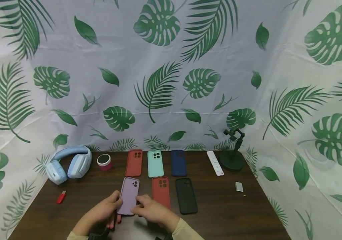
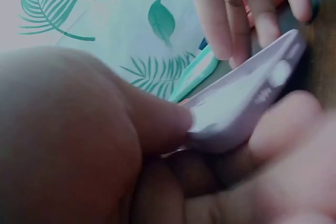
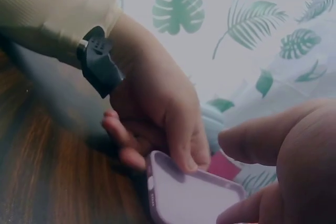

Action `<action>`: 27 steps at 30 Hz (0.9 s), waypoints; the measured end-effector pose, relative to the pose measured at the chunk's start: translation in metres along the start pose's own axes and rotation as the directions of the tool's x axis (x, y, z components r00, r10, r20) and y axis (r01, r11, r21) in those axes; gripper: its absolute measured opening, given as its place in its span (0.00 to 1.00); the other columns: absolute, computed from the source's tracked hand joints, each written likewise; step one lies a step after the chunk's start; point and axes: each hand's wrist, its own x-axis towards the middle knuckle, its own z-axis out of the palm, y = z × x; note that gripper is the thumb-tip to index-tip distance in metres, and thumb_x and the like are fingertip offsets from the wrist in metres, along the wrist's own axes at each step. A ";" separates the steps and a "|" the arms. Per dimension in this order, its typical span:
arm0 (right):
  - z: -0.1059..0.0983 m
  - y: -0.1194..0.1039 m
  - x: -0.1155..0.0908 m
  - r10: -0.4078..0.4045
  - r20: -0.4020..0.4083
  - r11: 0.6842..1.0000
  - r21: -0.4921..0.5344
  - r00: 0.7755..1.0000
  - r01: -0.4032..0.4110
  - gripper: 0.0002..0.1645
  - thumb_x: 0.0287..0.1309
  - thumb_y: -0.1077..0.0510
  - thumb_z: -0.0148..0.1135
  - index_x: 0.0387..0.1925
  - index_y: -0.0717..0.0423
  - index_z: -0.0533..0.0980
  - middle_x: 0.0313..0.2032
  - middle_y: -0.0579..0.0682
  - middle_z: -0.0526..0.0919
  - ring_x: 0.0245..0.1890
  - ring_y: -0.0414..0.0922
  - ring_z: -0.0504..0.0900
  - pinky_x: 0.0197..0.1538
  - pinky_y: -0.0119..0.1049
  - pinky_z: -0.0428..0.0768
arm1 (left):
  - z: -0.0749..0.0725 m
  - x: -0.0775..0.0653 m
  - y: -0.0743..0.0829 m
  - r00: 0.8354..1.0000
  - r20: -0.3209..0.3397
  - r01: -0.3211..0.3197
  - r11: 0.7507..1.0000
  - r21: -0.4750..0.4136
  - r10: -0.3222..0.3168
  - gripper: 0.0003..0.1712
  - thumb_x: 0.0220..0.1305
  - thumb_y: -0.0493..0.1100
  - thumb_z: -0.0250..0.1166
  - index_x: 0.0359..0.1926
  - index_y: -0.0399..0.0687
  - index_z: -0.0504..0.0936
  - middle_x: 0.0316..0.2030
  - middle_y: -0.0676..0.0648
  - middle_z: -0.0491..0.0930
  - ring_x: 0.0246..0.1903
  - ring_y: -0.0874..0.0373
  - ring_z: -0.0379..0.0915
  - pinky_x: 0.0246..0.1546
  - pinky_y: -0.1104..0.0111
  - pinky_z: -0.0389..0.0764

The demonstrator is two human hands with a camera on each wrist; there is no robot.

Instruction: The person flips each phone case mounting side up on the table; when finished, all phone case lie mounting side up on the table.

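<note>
A light purple phone case point(image 1: 128, 196) is at the front of the table, between both hands. My left hand point(image 1: 107, 208) pinches its left edge, thumb on the rim and fingers beneath, as the left wrist view shows. Beside the case's right edge is my right hand point(image 1: 154, 208); in the right wrist view its thumb and finger are spread apart, and the lower digit touches the rim. A red case point(image 1: 161, 191) lies just behind the right hand, with a black case point(image 1: 187, 196) to its right. The back row holds another red case point(image 1: 133, 163), a mint case point(image 1: 155, 164) and a dark blue case point(image 1: 179, 163).
At left are blue headphones point(image 1: 82, 165), a pink-and-white round jar point(image 1: 104, 162) and a red USB stick point(image 1: 61, 197). To the right lie a white remote point(image 1: 215, 163), a black stand point(image 1: 232, 160) and a small silver-white item point(image 1: 239, 186). Leaf-print cloth point(image 1: 171, 83) surrounds the table.
</note>
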 end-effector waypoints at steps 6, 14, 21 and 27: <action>-0.001 0.000 -0.001 -0.015 -0.014 1.000 -0.024 1.000 0.015 0.39 0.68 0.47 0.62 0.72 0.63 0.66 0.63 0.56 0.69 0.48 0.38 0.80 0.50 0.32 0.80 | -0.002 -0.003 0.000 1.000 0.030 -0.009 0.984 0.176 0.004 0.19 0.80 0.46 0.47 0.34 0.37 0.71 0.10 0.52 0.72 0.08 0.64 0.65 0.11 0.72 0.65; -0.005 0.003 0.001 -0.016 -0.037 0.998 -0.068 0.999 0.013 0.35 0.68 0.46 0.62 0.68 0.63 0.70 0.63 0.55 0.68 0.52 0.41 0.78 0.52 0.35 0.79 | 0.002 0.007 -0.007 0.997 -0.064 0.056 0.981 0.187 -0.045 0.19 0.77 0.47 0.50 0.29 0.41 0.72 0.08 0.54 0.71 0.07 0.65 0.69 0.09 0.73 0.68; -0.007 0.003 0.002 0.018 -0.055 0.999 -0.028 0.998 -0.020 0.40 0.67 0.47 0.63 0.71 0.66 0.66 0.66 0.58 0.67 0.55 0.46 0.77 0.55 0.42 0.81 | 0.002 0.006 -0.004 0.996 -0.081 0.052 0.996 0.068 -0.047 0.13 0.77 0.45 0.50 0.36 0.40 0.68 0.11 0.53 0.65 0.07 0.64 0.69 0.09 0.73 0.68; -0.007 -0.001 0.002 0.009 -0.056 0.999 -0.040 0.998 -0.011 0.39 0.67 0.48 0.63 0.70 0.67 0.67 0.64 0.58 0.70 0.52 0.45 0.78 0.54 0.42 0.80 | 0.000 0.007 -0.002 0.974 -0.217 -0.022 0.985 0.171 0.060 0.09 0.73 0.38 0.56 0.49 0.39 0.69 0.22 0.44 0.76 0.14 0.55 0.76 0.13 0.64 0.77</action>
